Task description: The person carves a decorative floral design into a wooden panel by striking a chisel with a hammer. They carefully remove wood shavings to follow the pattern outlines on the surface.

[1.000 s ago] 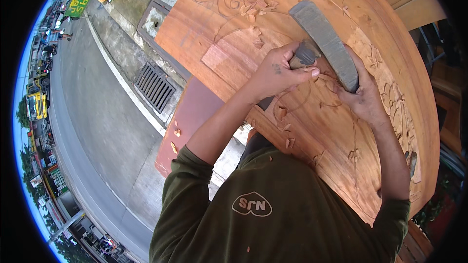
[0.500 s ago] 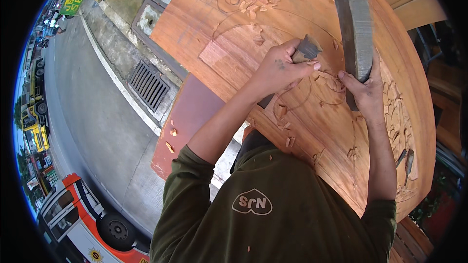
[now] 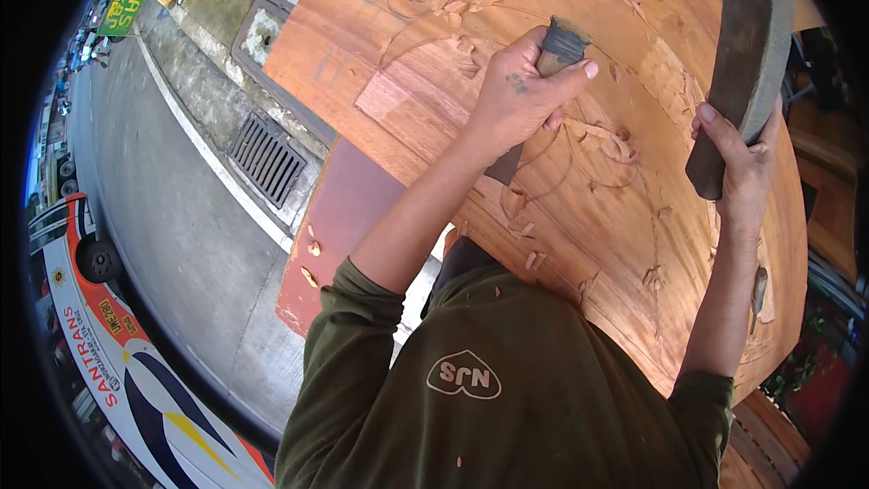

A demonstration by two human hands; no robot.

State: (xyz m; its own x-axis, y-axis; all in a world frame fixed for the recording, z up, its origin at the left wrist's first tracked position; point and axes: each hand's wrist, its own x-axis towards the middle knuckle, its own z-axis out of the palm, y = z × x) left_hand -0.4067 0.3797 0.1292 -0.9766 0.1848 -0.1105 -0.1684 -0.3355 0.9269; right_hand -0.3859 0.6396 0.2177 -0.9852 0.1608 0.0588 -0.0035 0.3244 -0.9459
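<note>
My left hand (image 3: 520, 95) is closed round a chisel (image 3: 561, 50). Its handle top, wrapped in dark material, shows above my fist, and a flat dark blade pokes out below, near the carved wooden panel (image 3: 561, 235). At the right, my right hand (image 3: 744, 163) grips the lower end of a thick, slightly curved wooden block (image 3: 747, 45), dark on one face and grey on the other. The block is raised, apart from the chisel, and its upper end runs out of the picture. Pencilled scrolls and cut outlines mark the panel.
Wood shavings (image 3: 466, 0) lie scattered over the panel. Another carving tool (image 3: 759, 290) rests by my right forearm. A reddish-brown board (image 3: 339, 217) sits beside the panel at the left. Beyond are a drain grate (image 3: 267, 158) and a street with a bus (image 3: 136, 353).
My right hand has swung the wooden block right and away from the chisel. My left hand has shifted slightly up with the chisel. The bus has advanced along the street.
</note>
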